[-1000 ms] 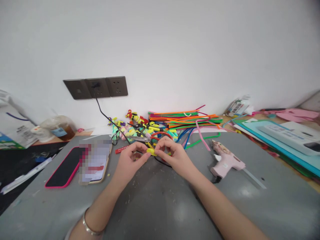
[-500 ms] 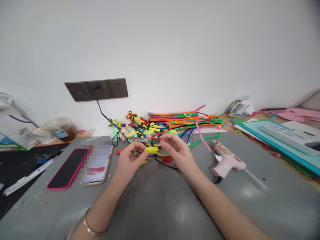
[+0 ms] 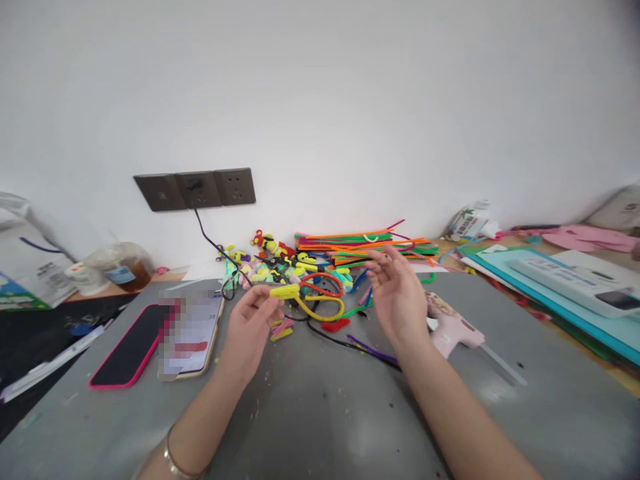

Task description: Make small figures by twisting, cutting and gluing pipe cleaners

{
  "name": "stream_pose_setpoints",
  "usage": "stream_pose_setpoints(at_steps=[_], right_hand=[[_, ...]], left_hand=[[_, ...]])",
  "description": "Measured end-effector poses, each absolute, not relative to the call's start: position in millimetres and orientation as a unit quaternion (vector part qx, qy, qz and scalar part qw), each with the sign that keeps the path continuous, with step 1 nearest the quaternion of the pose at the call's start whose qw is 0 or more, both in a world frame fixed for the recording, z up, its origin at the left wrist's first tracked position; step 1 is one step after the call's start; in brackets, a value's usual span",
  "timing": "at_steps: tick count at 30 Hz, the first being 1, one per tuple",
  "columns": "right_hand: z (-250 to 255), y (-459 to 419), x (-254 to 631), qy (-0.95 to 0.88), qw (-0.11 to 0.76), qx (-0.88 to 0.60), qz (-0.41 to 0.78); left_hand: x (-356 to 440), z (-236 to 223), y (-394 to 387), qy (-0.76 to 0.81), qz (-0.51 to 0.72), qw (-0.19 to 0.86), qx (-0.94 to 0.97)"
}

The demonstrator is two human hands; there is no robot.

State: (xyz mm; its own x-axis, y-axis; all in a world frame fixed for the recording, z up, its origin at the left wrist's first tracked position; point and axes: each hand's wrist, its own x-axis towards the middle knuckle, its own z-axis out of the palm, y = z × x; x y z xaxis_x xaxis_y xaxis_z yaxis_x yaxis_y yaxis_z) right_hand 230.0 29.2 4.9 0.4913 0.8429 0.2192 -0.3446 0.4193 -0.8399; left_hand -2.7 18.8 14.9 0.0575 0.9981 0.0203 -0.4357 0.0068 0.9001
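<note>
My left hand [image 3: 253,327] pinches a short, thick yellow piece [image 3: 284,292] between thumb and fingertips; it looks like bundled pipe cleaner. Just right of it lie scissors with one red and one yellow handle [image 3: 330,317], their blades mostly hidden. My right hand [image 3: 397,293] is raised with its fingers loosely apart and nothing seen in them. It is in front of the pipe cleaners and partly covers the pink glue gun [image 3: 457,330]. Small pink and yellow pieces [image 3: 283,329] and a red piece [image 3: 336,325] lie on the grey table mat [image 3: 320,400].
Bundles of coloured pipe cleaners [image 3: 345,243] and small fuzzy figures [image 3: 270,245] lie along the wall. Two phones [image 3: 133,347] are at left, near a drink cup [image 3: 125,270]. A black cord [image 3: 203,220] runs from the wall socket. Blue folders [image 3: 540,280] stand at right.
My right hand has moved away from the yellow piece, to the right, and opened. My left hand still holds the piece, a little further left. The scissor handles now show more fully.
</note>
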Motion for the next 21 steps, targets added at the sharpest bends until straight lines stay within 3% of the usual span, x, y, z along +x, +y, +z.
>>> stream_pose_setpoints(at_steps=[9,21], right_hand=[[6.3,5.7,176.4,-0.56,0.543,-0.354,0.516],[4.9,7.3,178.8,-0.554,0.55,-0.353,0.515]], left_hand=[[2.3,9.0,10.7,0.376,0.519,0.561,0.524],[0.6,11.6,11.2,0.39,0.501,0.521,0.571]])
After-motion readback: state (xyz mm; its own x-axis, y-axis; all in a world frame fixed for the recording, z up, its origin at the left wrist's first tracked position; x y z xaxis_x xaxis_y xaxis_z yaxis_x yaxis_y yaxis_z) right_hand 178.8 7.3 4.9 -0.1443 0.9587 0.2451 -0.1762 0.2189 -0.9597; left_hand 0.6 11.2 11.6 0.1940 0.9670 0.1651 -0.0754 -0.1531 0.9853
